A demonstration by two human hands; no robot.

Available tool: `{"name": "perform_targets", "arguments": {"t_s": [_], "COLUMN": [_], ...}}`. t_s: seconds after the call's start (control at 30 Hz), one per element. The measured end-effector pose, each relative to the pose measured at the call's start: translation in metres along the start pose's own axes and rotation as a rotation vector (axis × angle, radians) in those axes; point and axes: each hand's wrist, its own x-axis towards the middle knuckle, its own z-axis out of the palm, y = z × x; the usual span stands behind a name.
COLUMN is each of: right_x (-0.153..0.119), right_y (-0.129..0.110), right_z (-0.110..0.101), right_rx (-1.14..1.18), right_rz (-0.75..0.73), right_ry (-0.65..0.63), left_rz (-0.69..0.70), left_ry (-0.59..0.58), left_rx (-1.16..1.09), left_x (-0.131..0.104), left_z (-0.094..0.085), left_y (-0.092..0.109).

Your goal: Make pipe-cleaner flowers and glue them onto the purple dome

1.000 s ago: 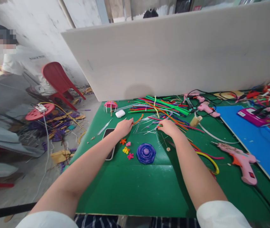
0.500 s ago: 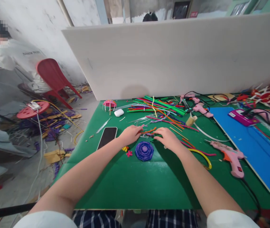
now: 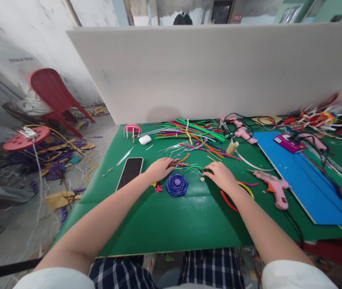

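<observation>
My left hand (image 3: 161,169) rests on the green table with its fingers drawn together at the ends of short orange and purple pipe cleaners (image 3: 183,163). Whatever is between those fingertips is hidden. My right hand (image 3: 219,176) hovers low or rests with its fingers apart, beside a green pipe cleaner (image 3: 194,167) and some thin pale wires. I cannot tell if it touches them. Between the hands and nearer to me lies a purple-blue coiled octagonal disc (image 3: 177,185). Left of it is a small pink flower (image 3: 158,188), with a yellow one partly behind my wrist.
A phone (image 3: 130,173) and a white case (image 3: 144,139) lie at left. Behind is a heap of coloured pipe cleaners (image 3: 195,132). At right are a pink glue gun (image 3: 273,185), a blue board (image 3: 303,184) and cables. A white panel (image 3: 213,72) borders the table's far side.
My right hand has moved right, away from my left hand, uncovering the green pipe cleaner and pale wires. A red curved piece now shows beside my right forearm. The view has shifted slightly.
</observation>
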Motion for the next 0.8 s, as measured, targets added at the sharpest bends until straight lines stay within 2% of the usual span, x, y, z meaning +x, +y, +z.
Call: {"name": "perform_targets", "arguments": {"t_s": [0.2, 0.4, 0.57, 0.7, 0.8], "right_x": [-0.009, -0.023, -0.015, -0.009, -0.006], "right_y": [-0.008, -0.004, 0.003, -0.004, -0.016], "right_z": [-0.011, -0.021, -0.006, 0.010, 0.013], "right_rx": [-0.135, -0.068, -0.045, -0.029, -0.001], "right_rz": [0.075, 0.069, 0.069, 0.100, 0.100], "right_ry": [-0.068, -0.115, -0.070, -0.181, -0.239], "left_rz": [-0.022, -0.198, -0.223, -0.185, -0.162], "left_ry": [0.048, 0.076, 0.042, 0.008, -0.006], "left_rx": [0.044, 0.097, 0.099, 0.065, 0.034], "left_x": [0.009, 0.014, 0.003, -0.005, -0.010], "left_z": [0.001, 0.012, 0.014, 0.012, 0.011], "left_y": [0.009, 0.002, 0.001, 0.004, 0.005]}}
